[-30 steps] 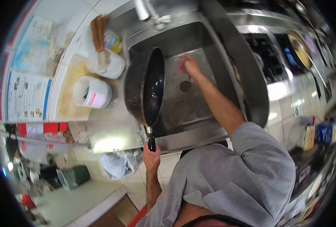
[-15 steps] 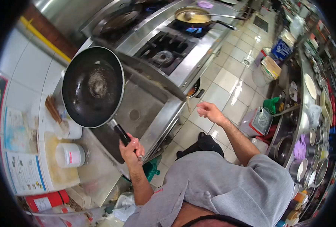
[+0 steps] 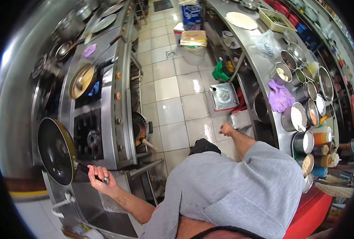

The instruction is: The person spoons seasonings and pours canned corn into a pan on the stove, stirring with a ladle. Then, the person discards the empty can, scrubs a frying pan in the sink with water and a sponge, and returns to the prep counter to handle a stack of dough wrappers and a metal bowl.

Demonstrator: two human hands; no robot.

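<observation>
My head view: strong fisheye, with straight counters bowed into arcs and a black vignette ringing the frame, heaviest at the left and lower right. I record bright, even overhead lighting, white glare patches on the wet floor tiles (image 3: 173, 109) at centre, a hot streak on the steel wall (image 3: 15, 79) at upper left, and sheen on the metal containers (image 3: 300, 115) at right. Focus is fair at centre; I note softness and smear toward the rim, and slight blur on the grey shirt (image 3: 233, 191) at bottom.
</observation>
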